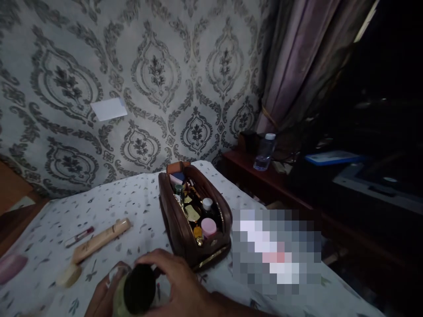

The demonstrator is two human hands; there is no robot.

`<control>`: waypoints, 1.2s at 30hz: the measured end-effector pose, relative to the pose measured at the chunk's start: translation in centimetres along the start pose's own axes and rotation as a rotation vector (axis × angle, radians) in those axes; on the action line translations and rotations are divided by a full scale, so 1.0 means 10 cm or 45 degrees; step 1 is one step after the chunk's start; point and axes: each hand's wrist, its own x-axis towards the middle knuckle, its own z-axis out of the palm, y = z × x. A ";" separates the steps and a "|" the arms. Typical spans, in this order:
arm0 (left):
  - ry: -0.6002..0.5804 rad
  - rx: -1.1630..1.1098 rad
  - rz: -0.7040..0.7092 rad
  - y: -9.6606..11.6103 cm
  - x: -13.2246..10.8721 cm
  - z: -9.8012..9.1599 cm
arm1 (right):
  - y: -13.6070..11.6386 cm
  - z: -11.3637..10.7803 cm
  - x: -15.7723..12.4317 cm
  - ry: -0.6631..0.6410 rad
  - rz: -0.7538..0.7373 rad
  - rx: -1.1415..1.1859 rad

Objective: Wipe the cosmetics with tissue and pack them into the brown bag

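Note:
At the bottom edge both my hands are on a small bottle (123,296) with a round black cap (139,289). My left hand (101,299) wraps the bottle's pale body from the left. My right hand (176,281) curls over the cap from the right, fingers closed on it. Just beyond stands an open brown toiletry bag (178,224), unzipped. Inside it are several small jars and bottles, one with a pink lid (208,227).
On the patterned white table cover (142,198) lie a beige tube (101,240), a thin clear tube (79,236), a cream cap (69,275) and a pink object (11,267). A water bottle (265,152) stands on a dark wooden side table (251,169). Right of the bag is a pixelated patch.

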 end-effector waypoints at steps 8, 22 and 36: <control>-0.174 -0.263 -0.134 0.30 -0.03 0.20 | -0.11 -0.36 -0.16 0.104 0.017 -0.197; -0.345 -0.139 0.032 0.29 -0.07 0.14 | -0.59 -1.49 0.53 0.387 -0.067 -0.683; -0.131 0.197 -0.110 0.00 -0.05 0.05 | -0.52 -1.32 0.87 -0.399 0.244 -1.888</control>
